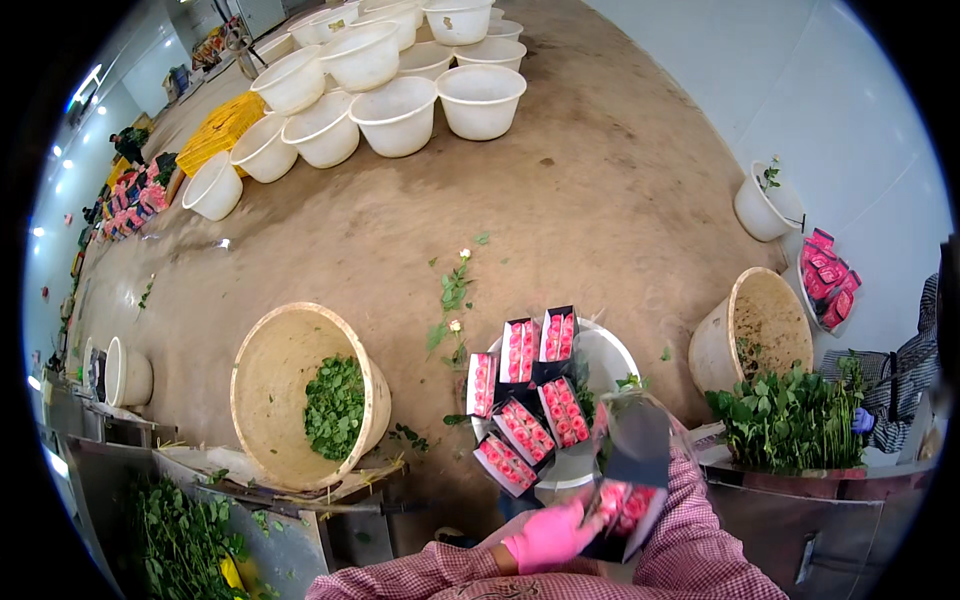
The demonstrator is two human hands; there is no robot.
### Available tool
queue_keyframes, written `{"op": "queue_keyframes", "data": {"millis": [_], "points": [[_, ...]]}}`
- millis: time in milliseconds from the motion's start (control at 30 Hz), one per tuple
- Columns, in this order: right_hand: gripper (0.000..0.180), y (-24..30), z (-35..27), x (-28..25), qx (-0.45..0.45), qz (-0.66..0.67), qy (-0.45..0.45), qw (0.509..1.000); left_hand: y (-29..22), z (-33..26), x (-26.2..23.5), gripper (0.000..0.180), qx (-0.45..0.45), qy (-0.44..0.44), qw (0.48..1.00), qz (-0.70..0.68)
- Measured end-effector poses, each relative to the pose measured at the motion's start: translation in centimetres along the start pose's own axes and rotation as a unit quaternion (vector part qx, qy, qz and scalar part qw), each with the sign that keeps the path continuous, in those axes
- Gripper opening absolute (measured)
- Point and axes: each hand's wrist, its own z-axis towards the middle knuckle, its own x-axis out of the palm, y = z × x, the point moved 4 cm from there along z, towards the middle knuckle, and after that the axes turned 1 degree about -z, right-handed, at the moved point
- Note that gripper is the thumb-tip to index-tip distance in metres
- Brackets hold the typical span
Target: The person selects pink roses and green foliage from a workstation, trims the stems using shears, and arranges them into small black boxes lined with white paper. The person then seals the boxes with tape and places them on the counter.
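Observation:
In front of my body is a bunch of pink roses in a black wrap with a clear sleeve, tilted, its blooms toward me. My left hand, in a pink glove, is closed at the left edge of this bunch, fingertips against the blooms. The right forearm in its checked sleeve runs up behind the bunch, and the right hand is hidden there. Just beyond, a white tub holds several wrapped bunches of pink roses, blooms facing up.
Left of it stands a large tub with green leaves inside. Metal benches with cut stems flank me. On the right are a soiled tub and a co-worker's striped sleeve. Stacked white tubs stand far off; loose roses lie on the floor.

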Motion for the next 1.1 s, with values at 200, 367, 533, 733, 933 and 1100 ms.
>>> {"op": "queue_keyframes", "data": {"millis": [200,367,533,733,933,1100], "points": [[0.048,-9.4,13.7,0.1,-0.007,-0.234,-0.003,0.972,-1.5,13.4,-5.9,0.043,-0.009,-0.074,0.997,-0.022],[0.054,-0.1,4.1,8.7,0.078,-0.026,0.034,0.996,10.6,18.1,-10.6,0.049,-0.088,-0.226,0.968,-0.064],[0.062,-2.8,0.8,8.8,-0.138,-0.216,0.041,0.966,11.7,6.6,-10.9,0.047,-0.068,-0.252,0.959,-0.111],[0.059,-7.2,-10.4,26.1,-0.240,-0.390,0.327,0.827,23.1,-28.4,-1.5,0.043,-0.171,-0.509,0.828,-0.162],[0.050,0.1,-38.6,33.0,-0.415,-0.432,0.425,0.678,22.8,-47.6,18.4,0.043,-0.273,-0.617,0.650,-0.350],[0.035,-4.6,-60.5,38.5,-0.561,-0.252,0.562,0.553,29.1,-54.1,38.3,0.051,-0.162,-0.657,0.625,-0.389]]}}
